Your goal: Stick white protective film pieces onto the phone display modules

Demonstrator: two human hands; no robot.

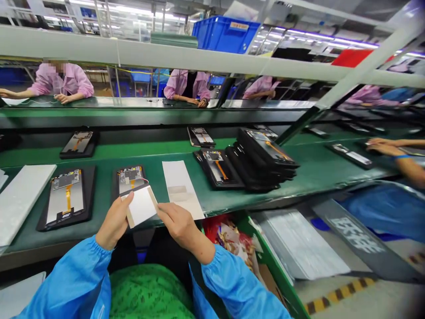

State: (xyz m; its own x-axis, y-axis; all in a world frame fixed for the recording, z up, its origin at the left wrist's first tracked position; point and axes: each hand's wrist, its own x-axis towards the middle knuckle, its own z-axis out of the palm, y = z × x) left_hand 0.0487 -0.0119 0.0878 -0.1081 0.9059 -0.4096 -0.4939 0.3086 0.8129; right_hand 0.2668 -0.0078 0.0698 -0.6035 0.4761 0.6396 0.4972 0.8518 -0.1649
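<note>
In front of me my left hand point(117, 218) grips a flat white battery pack point(143, 206) by its left edge, thumb on top. The pack has tan strips along two sides, a dark band at its top and a thin red wire. My right hand point(181, 226) is closed, its fingertips pinching the pack's right edge strip. Behind the pack, partly covered by it, lies an open tablet point(128, 177) with its circuit board showing. Another open tablet point(68, 199) with an orange ribbon cable lies to the left. A white card point(181, 184) rests beyond my right hand.
Stacked tablets point(262, 159) stand at the right on the green bench point(102, 221). White sheets point(25, 195) lie at the left. Below the bench edge is a green bin point(275, 261) holding scraps. A co-worker's hand point(383, 145) reaches in at the far right; others sit opposite.
</note>
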